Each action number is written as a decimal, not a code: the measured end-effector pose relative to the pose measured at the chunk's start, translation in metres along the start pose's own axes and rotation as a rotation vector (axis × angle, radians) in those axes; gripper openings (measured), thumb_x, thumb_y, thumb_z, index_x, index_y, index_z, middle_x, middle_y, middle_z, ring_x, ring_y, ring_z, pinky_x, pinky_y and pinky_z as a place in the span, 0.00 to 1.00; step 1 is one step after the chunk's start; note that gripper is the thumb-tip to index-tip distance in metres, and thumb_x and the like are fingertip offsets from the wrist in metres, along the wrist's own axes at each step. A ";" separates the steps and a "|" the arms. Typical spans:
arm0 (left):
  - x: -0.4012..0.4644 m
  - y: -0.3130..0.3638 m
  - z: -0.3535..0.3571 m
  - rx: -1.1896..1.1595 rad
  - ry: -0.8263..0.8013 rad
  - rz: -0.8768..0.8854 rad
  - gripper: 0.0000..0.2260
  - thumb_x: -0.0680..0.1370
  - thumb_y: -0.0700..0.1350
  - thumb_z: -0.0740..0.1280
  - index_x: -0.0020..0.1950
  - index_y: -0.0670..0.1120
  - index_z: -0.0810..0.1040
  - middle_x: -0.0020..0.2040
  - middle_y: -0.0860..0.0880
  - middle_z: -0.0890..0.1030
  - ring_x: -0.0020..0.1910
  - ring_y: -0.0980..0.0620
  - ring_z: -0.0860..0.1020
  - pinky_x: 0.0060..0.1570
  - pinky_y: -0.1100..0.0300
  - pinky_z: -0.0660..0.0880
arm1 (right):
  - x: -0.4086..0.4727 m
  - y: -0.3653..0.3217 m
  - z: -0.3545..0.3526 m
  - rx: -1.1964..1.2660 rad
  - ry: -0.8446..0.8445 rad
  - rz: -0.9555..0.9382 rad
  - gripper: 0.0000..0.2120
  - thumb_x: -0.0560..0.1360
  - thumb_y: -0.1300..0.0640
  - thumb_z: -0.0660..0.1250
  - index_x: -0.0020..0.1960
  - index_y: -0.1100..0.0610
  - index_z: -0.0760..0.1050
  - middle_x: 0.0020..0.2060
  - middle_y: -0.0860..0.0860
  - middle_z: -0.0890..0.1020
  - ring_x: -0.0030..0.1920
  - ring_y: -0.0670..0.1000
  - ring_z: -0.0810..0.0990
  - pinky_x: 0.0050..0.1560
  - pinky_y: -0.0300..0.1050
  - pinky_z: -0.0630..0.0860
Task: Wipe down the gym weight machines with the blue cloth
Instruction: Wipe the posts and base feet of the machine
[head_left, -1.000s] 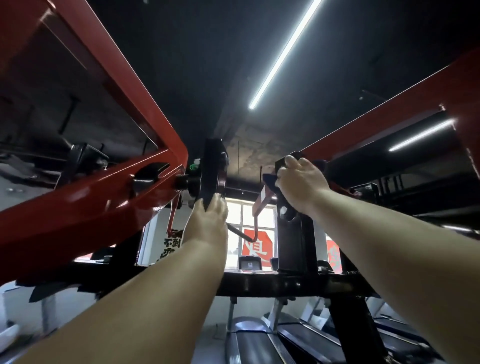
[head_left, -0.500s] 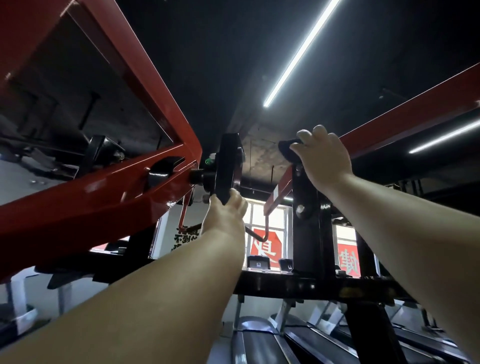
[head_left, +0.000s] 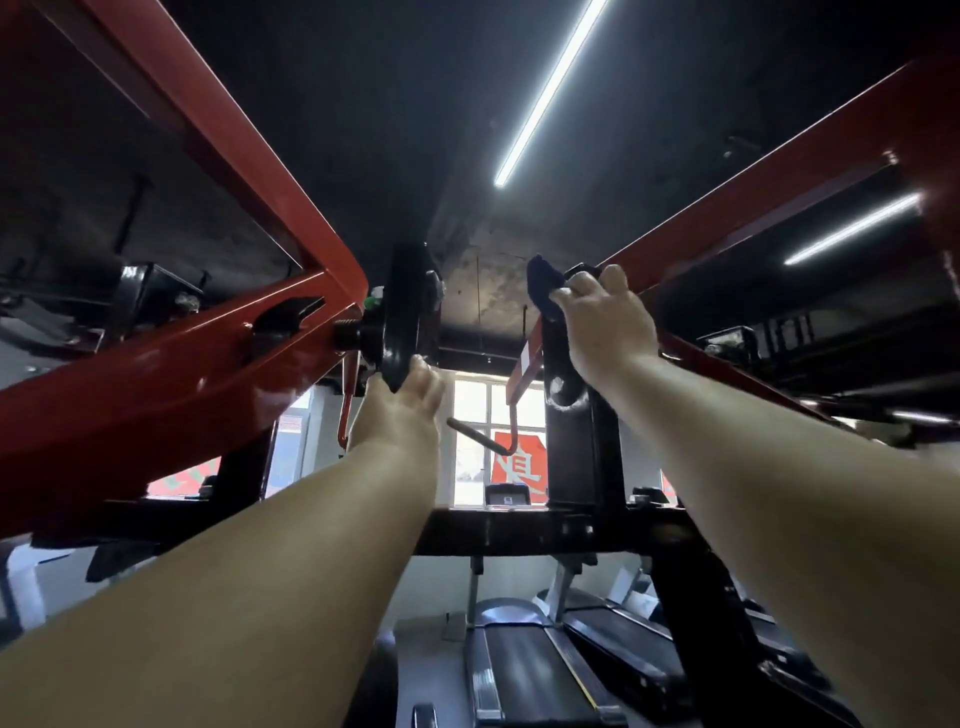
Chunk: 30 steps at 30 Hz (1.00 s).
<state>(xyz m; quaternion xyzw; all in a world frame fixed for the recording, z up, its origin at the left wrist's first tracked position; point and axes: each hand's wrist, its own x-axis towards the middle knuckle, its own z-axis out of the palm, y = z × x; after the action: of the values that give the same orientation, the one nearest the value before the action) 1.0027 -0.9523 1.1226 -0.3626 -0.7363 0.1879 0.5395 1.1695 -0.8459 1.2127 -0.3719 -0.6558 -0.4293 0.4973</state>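
My right hand (head_left: 605, 317) is curled around the dark blue cloth (head_left: 540, 288), holding it against the top of the black upright post (head_left: 576, 441) of the weight machine; a corner of the cloth sticks up just left of my fingers. My left hand (head_left: 400, 410) reaches up left of that post, fingertips touching the lower edge of the black weight plate (head_left: 402, 317) on the red frame arm (head_left: 171, 358). Whether its fingers curl around the plate, I cannot tell. Treadmills (head_left: 524, 670) stand below the post.
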 end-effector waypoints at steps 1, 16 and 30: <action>-0.001 -0.002 -0.001 0.002 -0.007 -0.002 0.34 0.82 0.54 0.59 0.80 0.43 0.44 0.77 0.36 0.37 0.77 0.36 0.38 0.72 0.41 0.57 | -0.018 -0.002 0.006 0.051 0.004 0.023 0.21 0.78 0.63 0.63 0.69 0.51 0.72 0.65 0.48 0.72 0.64 0.56 0.64 0.61 0.48 0.70; -0.022 -0.011 0.009 -0.213 0.019 0.073 0.30 0.82 0.43 0.60 0.80 0.51 0.47 0.78 0.42 0.35 0.76 0.39 0.33 0.64 0.50 0.73 | -0.152 -0.014 -0.001 0.359 -0.352 -0.039 0.22 0.76 0.68 0.61 0.63 0.50 0.78 0.58 0.45 0.75 0.62 0.51 0.67 0.52 0.48 0.77; -0.036 0.007 -0.009 -0.115 -0.026 0.074 0.33 0.79 0.34 0.58 0.80 0.48 0.48 0.79 0.41 0.36 0.73 0.30 0.33 0.41 0.58 0.71 | -0.174 -0.042 0.029 0.619 0.122 0.360 0.26 0.75 0.73 0.61 0.71 0.57 0.72 0.71 0.50 0.72 0.71 0.53 0.67 0.71 0.42 0.65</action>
<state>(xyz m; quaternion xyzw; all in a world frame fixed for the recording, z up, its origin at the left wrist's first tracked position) 1.0185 -0.9752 1.0974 -0.4174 -0.7390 0.1699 0.5009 1.1613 -0.8445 1.0318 -0.2872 -0.6478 -0.1374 0.6922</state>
